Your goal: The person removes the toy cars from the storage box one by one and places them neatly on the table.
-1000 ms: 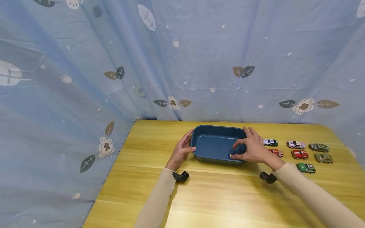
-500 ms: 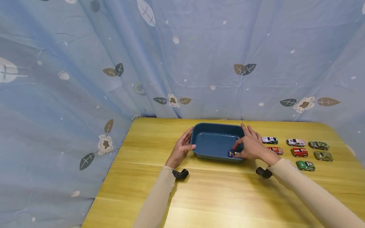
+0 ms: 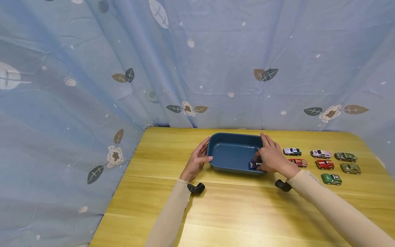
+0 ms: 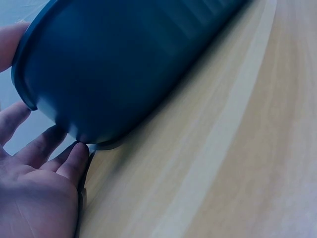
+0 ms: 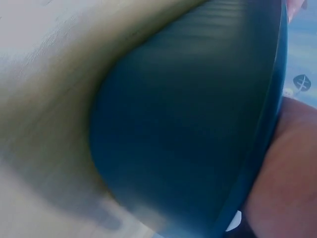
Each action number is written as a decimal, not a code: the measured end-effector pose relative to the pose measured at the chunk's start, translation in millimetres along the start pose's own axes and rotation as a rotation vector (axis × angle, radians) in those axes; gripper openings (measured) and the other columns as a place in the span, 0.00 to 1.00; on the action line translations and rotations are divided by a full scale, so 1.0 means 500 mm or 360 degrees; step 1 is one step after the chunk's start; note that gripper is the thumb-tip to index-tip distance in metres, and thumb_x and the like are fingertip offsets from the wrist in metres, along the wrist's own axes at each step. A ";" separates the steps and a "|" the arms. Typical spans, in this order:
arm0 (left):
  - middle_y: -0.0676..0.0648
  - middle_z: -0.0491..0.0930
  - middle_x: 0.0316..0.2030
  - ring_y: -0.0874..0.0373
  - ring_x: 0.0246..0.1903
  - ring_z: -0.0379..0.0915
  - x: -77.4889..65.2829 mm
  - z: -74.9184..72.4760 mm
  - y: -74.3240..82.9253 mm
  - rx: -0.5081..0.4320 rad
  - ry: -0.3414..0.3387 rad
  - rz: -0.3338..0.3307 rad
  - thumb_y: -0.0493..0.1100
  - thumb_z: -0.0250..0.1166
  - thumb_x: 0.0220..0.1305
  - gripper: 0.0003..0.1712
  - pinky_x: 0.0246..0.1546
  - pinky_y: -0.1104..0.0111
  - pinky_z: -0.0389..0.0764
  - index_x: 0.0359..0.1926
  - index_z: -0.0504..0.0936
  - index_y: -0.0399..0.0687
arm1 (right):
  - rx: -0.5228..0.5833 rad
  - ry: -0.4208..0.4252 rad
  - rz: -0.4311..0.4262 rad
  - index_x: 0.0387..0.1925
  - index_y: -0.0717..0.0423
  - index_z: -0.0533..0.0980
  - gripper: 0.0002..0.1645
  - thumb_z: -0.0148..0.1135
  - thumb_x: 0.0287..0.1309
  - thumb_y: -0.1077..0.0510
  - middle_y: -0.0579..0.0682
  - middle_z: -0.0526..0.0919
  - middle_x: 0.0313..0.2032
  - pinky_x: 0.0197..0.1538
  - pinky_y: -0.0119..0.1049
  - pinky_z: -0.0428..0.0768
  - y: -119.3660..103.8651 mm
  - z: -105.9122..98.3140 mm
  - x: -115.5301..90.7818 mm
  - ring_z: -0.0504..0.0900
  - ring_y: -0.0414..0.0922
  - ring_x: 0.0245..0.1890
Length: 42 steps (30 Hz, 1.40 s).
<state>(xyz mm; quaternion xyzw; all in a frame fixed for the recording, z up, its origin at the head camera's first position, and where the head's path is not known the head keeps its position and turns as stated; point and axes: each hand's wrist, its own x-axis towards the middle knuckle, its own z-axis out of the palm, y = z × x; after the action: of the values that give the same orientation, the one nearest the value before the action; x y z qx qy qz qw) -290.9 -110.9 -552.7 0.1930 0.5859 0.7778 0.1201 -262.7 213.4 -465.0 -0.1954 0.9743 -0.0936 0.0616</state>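
Note:
A dark blue plastic bin stands on the wooden table. My left hand holds its left end, the thumb over the rim and the fingers against the outer wall. In the left wrist view, fingertips touch the bin's lower outside. My right hand reaches over the right end of the bin. Thumb and forefinger are down at a small dark blue toy car in the near right corner, and they seem to pinch its right end, which they partly hide. The right wrist view shows mostly the bin's outer wall.
Right of the bin, several toy cars are set out in columns: a white one, a red one, a camouflage one and a green one. A blue patterned curtain hangs behind the table.
My right thumb and forefinger have drawn nearer each other and lower at the blue car. The car has shifted slightly to the right. The left hand stays on the bin.

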 end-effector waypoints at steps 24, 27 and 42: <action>0.36 0.53 0.83 0.41 0.83 0.47 -0.004 0.005 -0.004 -0.0016 0.0001 0.0000 0.25 0.60 0.64 0.52 0.66 0.74 0.73 0.86 0.51 0.46 | 0.0205 0.0225 -0.0414 0.45 0.51 0.89 0.16 0.82 0.54 0.56 0.69 0.77 0.67 0.64 0.70 0.74 0.087 -0.128 -0.050 0.72 0.71 0.67; 0.37 0.53 0.83 0.41 0.83 0.48 -0.005 0.005 -0.001 -0.0015 -0.0007 0.0004 0.26 0.60 0.64 0.51 0.66 0.73 0.73 0.86 0.52 0.47 | 0.0174 0.0270 -0.0447 0.45 0.53 0.89 0.17 0.83 0.53 0.58 0.61 0.87 0.56 0.62 0.69 0.75 0.103 -0.144 -0.061 0.77 0.69 0.62; 0.37 0.53 0.83 0.41 0.83 0.48 -0.007 0.003 0.002 0.0011 -0.0002 0.0001 0.26 0.60 0.67 0.50 0.68 0.71 0.72 0.86 0.53 0.50 | -0.0048 0.0238 -0.0274 0.45 0.57 0.88 0.20 0.84 0.49 0.59 0.53 0.90 0.46 0.52 0.64 0.80 0.213 -0.172 -0.153 0.81 0.63 0.52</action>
<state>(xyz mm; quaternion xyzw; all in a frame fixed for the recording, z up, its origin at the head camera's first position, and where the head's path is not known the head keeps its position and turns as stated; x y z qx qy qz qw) -287.0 -111.3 -551.8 0.1941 0.5884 0.7758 0.1197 -245.6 353.7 -396.6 -0.2718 0.9571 -0.0983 -0.0224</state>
